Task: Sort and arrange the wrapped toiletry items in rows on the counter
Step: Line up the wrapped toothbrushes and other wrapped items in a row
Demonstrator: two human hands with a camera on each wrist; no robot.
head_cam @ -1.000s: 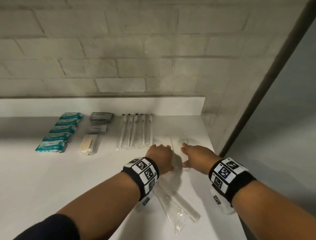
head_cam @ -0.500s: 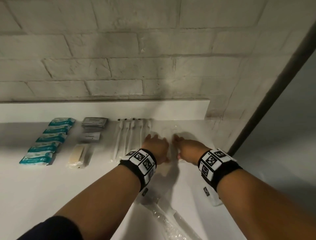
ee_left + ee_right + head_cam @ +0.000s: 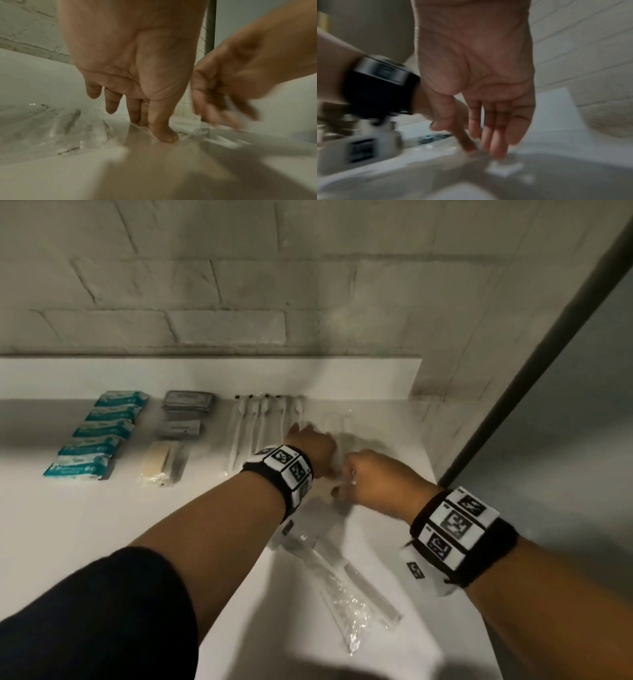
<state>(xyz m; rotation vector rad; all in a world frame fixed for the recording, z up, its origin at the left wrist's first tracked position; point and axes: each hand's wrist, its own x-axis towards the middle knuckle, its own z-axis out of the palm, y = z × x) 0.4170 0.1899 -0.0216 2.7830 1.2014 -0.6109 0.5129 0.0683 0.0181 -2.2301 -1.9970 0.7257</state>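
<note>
Both hands work at the right end of the white counter [image 3: 85, 542], beside a row of wrapped white toothbrushes [image 3: 260, 426]. My left hand [image 3: 311, 446] reaches furthest, fingers straight down, and its thumb [image 3: 163, 134] presses a clear wrapper [image 3: 137, 129] flat onto the counter. A clear-wrapped item [image 3: 337, 422] lies just beyond its fingertips. My right hand [image 3: 370, 477] hovers slightly nearer me, blurred, with loosely straight fingers [image 3: 496, 148] touching the wrapper's edge. More clear-wrapped long items [image 3: 342, 587] lie loose under my forearms.
Left along the counter stand a column of teal packets [image 3: 99, 436], grey packets [image 3: 188, 402] and a beige wrapped item [image 3: 162, 463]. A low white ledge [image 3: 205, 374] and brick wall [image 3: 308, 285] close the back. The counter ends at the right by a dark post [image 3: 513, 392].
Both hands slid the clear-wrapped item toward the wall next to the toothbrushes. The right hand has since drawn back a little toward me; the left stays forward.
</note>
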